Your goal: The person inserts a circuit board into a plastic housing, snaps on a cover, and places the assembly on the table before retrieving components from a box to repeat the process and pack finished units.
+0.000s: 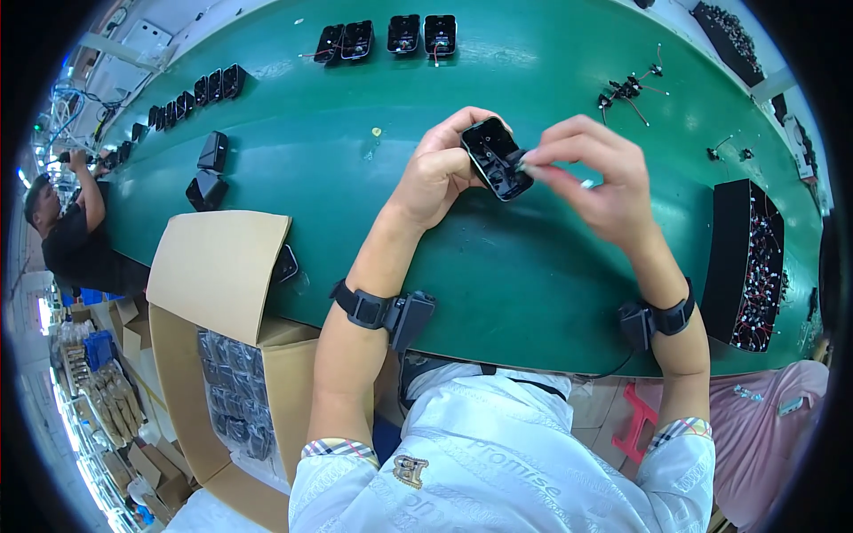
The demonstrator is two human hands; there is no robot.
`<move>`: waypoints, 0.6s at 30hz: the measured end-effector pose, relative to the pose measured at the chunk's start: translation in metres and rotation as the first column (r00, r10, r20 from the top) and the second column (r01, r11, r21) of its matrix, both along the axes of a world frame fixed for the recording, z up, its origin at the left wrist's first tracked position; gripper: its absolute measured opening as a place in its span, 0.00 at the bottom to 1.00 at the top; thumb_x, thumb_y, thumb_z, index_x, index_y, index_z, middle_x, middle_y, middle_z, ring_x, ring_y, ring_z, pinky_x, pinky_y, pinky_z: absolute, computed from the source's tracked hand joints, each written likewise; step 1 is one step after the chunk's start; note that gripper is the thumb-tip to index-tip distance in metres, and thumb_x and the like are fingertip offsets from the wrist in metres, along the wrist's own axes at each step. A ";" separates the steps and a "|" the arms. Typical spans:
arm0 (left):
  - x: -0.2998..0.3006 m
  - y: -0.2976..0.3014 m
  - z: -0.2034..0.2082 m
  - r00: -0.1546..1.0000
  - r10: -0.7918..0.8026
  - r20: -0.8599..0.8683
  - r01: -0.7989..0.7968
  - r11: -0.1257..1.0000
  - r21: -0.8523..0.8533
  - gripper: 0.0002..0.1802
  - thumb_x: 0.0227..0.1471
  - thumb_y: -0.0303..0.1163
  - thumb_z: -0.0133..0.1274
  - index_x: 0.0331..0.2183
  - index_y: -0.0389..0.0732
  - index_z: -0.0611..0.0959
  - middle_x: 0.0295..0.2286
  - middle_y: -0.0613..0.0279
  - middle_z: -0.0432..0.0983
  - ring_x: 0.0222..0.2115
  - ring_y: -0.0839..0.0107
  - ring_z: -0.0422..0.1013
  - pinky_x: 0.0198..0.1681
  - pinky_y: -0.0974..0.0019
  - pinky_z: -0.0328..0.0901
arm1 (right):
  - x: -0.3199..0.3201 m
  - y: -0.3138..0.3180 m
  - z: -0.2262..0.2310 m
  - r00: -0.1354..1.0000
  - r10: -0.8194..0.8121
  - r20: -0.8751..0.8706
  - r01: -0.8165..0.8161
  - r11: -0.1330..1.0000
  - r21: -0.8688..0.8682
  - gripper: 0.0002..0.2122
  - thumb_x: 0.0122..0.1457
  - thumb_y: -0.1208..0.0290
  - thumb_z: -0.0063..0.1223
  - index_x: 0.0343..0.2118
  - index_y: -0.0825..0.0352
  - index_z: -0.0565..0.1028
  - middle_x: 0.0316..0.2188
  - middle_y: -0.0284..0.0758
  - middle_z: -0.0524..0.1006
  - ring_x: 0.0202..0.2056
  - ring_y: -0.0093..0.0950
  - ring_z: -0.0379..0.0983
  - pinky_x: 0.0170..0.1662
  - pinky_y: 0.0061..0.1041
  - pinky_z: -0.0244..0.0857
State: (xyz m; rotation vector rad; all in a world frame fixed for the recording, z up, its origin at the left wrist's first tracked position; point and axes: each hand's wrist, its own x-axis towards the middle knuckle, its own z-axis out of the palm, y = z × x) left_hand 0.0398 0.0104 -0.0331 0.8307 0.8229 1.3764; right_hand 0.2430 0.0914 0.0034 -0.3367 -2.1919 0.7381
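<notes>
My left hand (442,167) is wrapped round a black open plastic housing (488,153), holding it tilted above the green table. The housing's hollow inside faces up, with small ribs and posts in it. Thumb and fingertips of my right hand (597,174) are pinched together at the housing's right side. Something small and dark is at those fingertips, too hidden to name. A small whitish piece (586,184) shows against the right palm, perhaps a wire connector.
On the green table (373,213) stand several black housings (357,40) at the back and more at far left. Wired black parts (627,88) lie at back right; a black box (730,258) of them stands at right. A carton (219,266) is at left. Another person (71,222) works far left.
</notes>
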 end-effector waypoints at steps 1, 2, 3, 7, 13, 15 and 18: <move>-0.001 0.000 0.000 1.000 -0.002 0.002 0.002 1.000 0.000 0.29 0.37 0.26 0.41 0.47 0.36 0.74 0.39 0.61 0.75 0.36 0.75 0.73 0.36 0.75 0.69 | -0.003 -0.004 0.001 0.999 0.032 0.033 -0.034 0.997 0.063 0.09 0.48 0.82 0.66 0.33 0.65 0.83 0.31 0.34 0.78 0.31 0.26 0.75 0.33 0.23 0.68; -0.002 0.000 -0.001 1.000 -0.016 0.004 0.016 1.000 0.002 0.29 0.37 0.26 0.42 0.46 0.35 0.74 0.39 0.61 0.75 0.37 0.75 0.73 0.36 0.75 0.69 | -0.005 -0.006 -0.002 0.999 0.028 0.035 -0.032 0.994 0.104 0.09 0.47 0.81 0.67 0.32 0.64 0.83 0.30 0.34 0.77 0.30 0.28 0.75 0.33 0.25 0.68; -0.003 0.000 -0.001 1.000 -0.030 0.005 0.030 1.000 0.003 0.29 0.37 0.26 0.42 0.46 0.35 0.74 0.38 0.61 0.74 0.38 0.76 0.73 0.36 0.74 0.69 | -0.006 -0.009 -0.006 0.999 0.027 0.037 -0.031 0.994 0.104 0.09 0.47 0.81 0.67 0.32 0.64 0.83 0.30 0.34 0.77 0.30 0.28 0.75 0.33 0.25 0.68; -0.003 0.001 -0.009 1.000 -0.025 0.012 0.025 1.000 -0.017 0.28 0.36 0.27 0.42 0.45 0.35 0.74 0.37 0.62 0.75 0.36 0.75 0.73 0.35 0.75 0.68 | -0.011 -0.016 -0.013 0.997 -0.060 0.052 0.056 0.996 0.067 0.09 0.45 0.81 0.68 0.31 0.63 0.83 0.30 0.33 0.76 0.31 0.28 0.74 0.32 0.25 0.68; -0.006 0.001 -0.017 0.979 -0.091 -0.184 0.095 0.995 0.012 0.28 0.36 0.28 0.42 0.44 0.35 0.74 0.35 0.63 0.74 0.33 0.76 0.72 0.37 0.75 0.67 | -0.012 -0.020 -0.014 0.978 -0.069 0.199 0.072 0.997 -0.006 0.09 0.45 0.77 0.68 0.31 0.63 0.83 0.36 0.35 0.75 0.40 0.31 0.72 0.40 0.29 0.68; -0.005 0.002 -0.015 0.975 -0.084 -0.208 0.093 0.995 0.038 0.28 0.35 0.28 0.41 0.44 0.34 0.74 0.35 0.61 0.74 0.34 0.75 0.73 0.38 0.74 0.68 | -0.009 -0.019 -0.017 0.972 -0.094 0.216 0.091 0.996 0.027 0.08 0.46 0.75 0.67 0.32 0.62 0.84 0.46 0.37 0.74 0.47 0.35 0.71 0.44 0.33 0.67; 0.001 -0.002 -0.012 0.989 -0.061 -0.132 0.073 0.993 0.089 0.28 0.34 0.27 0.41 0.44 0.33 0.74 0.36 0.58 0.75 0.35 0.71 0.73 0.41 0.72 0.68 | -0.007 -0.022 -0.003 0.979 -0.024 0.204 0.020 1.000 0.020 0.12 0.46 0.75 0.66 0.37 0.60 0.84 0.55 0.40 0.70 0.53 0.38 0.69 0.48 0.34 0.67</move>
